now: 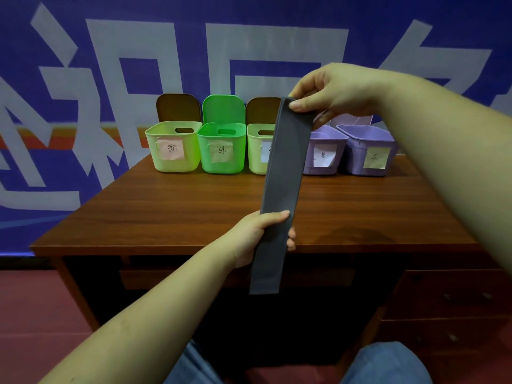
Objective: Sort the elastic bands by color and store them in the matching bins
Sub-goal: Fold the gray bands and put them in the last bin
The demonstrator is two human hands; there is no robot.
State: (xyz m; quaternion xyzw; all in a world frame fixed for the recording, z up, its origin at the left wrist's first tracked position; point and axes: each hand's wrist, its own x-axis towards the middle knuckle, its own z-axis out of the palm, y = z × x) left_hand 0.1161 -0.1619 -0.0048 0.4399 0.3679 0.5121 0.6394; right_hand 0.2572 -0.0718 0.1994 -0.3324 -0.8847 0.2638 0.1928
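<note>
Head view, looking down at my own arms: I've got one flat dark grey elastic band (282, 173) stretched out in the air in front of me, above the near part of the brown wooden table (171, 212). My right hand (329, 92) pinches the top end between thumb and fingers, and my left hand (263, 234) is wrapped round the lower part, thumb across the front, with a short tail hanging below. So both grips are clamped on the same band, neither is free.

Along the back of the table sits the row of bins: a pale yellow-green plastic bin with a pink note (173, 146), a bright green plastic bin (221, 148), a second pale yellow-green bin (256, 151) half hidden behind the band, then a lilac plastic bin with a white note (322, 151) and a lilac plastic bin with a yellow note (368, 151) at the far right. Each has a handwritten label, too small for me to read for sure.

Progress-wise: I can't see any other bands lying on the table, and I can't see inside the bins, so no idea how many are already stored. My guess is this grey one is near the end of the job. It isn't in a bin yet, and that's what's left: work out which label means grey and drop it in there.
</note>
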